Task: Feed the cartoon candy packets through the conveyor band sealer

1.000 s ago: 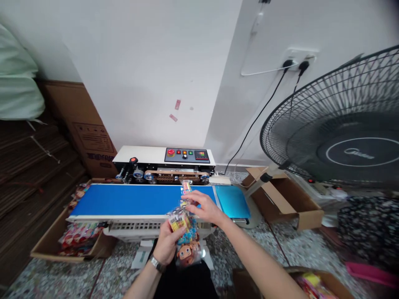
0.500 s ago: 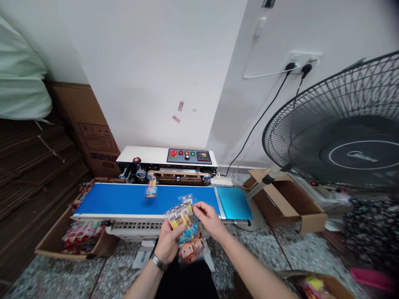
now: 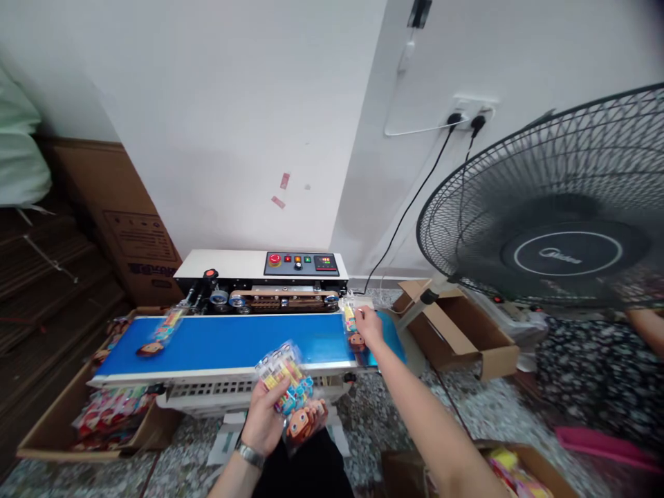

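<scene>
Our left hand (image 3: 263, 416) holds some shiny packets (image 3: 294, 395). Our right hand (image 3: 370, 328) holds one packet (image 3: 355, 340) at the right end of the blue belt (image 3: 223, 342). Another packet (image 3: 164, 330) lies near the left end.

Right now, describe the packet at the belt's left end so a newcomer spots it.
Find the white machine, then its blue belt. Near the belt's left end, a packet lies slanted, brown cartoon face nearest you. No hand touches it, unlike the belt's other packet, at the right hand.

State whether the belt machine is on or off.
The belt machine is on: its display shows lit red and green digits.
</scene>
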Demonstrator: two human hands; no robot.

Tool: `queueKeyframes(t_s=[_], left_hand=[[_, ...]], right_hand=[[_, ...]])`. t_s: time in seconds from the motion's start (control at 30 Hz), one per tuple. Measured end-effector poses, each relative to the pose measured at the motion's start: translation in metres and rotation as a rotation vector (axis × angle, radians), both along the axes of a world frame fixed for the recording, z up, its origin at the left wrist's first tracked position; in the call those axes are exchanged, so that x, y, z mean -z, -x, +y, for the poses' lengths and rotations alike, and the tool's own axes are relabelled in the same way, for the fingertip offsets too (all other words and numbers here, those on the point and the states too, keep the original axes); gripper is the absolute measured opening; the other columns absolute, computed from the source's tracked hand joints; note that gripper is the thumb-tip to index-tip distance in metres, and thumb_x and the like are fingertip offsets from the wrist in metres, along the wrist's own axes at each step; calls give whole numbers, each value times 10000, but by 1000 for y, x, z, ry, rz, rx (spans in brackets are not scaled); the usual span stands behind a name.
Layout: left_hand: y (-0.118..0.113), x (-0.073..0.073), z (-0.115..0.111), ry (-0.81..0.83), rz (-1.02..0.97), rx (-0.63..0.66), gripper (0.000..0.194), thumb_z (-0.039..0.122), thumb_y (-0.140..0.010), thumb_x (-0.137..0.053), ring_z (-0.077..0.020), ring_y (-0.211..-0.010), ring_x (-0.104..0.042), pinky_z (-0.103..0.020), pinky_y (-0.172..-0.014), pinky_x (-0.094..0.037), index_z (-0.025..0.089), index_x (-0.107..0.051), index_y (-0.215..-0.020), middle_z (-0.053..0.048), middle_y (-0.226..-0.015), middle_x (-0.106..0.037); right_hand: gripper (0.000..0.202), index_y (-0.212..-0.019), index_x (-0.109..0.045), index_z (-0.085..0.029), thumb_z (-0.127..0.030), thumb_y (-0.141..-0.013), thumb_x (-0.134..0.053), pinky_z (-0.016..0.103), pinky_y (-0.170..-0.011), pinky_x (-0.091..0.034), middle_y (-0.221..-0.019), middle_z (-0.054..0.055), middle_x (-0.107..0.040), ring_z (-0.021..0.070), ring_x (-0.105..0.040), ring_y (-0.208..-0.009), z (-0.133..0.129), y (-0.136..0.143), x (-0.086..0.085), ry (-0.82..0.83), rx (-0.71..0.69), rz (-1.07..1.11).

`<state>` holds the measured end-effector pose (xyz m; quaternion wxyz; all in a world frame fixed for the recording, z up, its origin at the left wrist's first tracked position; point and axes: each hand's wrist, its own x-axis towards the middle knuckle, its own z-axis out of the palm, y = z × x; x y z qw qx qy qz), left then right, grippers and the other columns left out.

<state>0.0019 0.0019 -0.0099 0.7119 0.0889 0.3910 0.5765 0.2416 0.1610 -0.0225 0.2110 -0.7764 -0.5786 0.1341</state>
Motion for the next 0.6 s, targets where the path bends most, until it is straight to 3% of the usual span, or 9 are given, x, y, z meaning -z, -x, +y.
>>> queueKeyframes(t_s=[0.07, 0.17, 0.23, 0.37, 0.5, 0.6], left_hand=[[-1, 0, 0, -12, -1, 2, 301, 162, -653, -699, -216, -781, -666, -354, -770, -505, 136, -618, -941, -89, -886, -712], [-2, -3, 1, -36, -14, 4, 303, 174, -657, -698, -232, -794, -665, -385, -793, -498, 137, -617, -947, -95, -890, -710], [-2, -5, 2, -48, -24, -2, 307, 175, -650, -703, -236, -803, -664, -393, -803, -493, 142, -619, -944, -90, -886, -710], [-4, -11, 4, -61, -8, -28, 365, 179, -627, -719, -245, -840, -657, -393, -813, -489, 146, -613, -975, -93, -914, -706], [-10, -17, 5, -91, 8, -49, 417, 176, -611, -730, -262, -877, -648, -395, -817, -489, 147, -609, -1009, -102, -939, -702], [-11, -15, 4, -79, 27, -69, 416, 176, -609, -732, -256, -856, -654, -392, -804, -497, 153, -610, -1007, -98, -935, -704]], right_hand=[[229, -855, -654, -154, -233, -801, -446, 249, -605, -389, -775, 92, -666, 201, -598, -722, 4, 12, -2, 22, -35, 2], [295, -1058, -594, -167, -231, -792, -484, 264, -684, -408, -945, 111, -646, 207, -592, -829, -4, 34, -9, -20, -114, 22], [318, -1109, -552, -183, -268, -812, -475, 259, -710, -421, -1000, 93, -629, 182, -590, -836, -21, 48, -16, -72, -274, 163], [257, -959, -591, -193, -375, -835, -458, 229, -618, -444, -812, 21, -654, 145, -600, -704, -68, 73, -32, -5, -669, 561], [229, -846, -614, -197, -352, -850, -446, 222, -608, -414, -747, 7, -653, 139, -593, -666, -99, 87, -42, -107, -663, 453], [255, -869, -608, -196, -339, -870, -396, 227, -630, -404, -783, 23, -661, 150, -602, -698, -98, 81, -38, -208, -569, 362]])
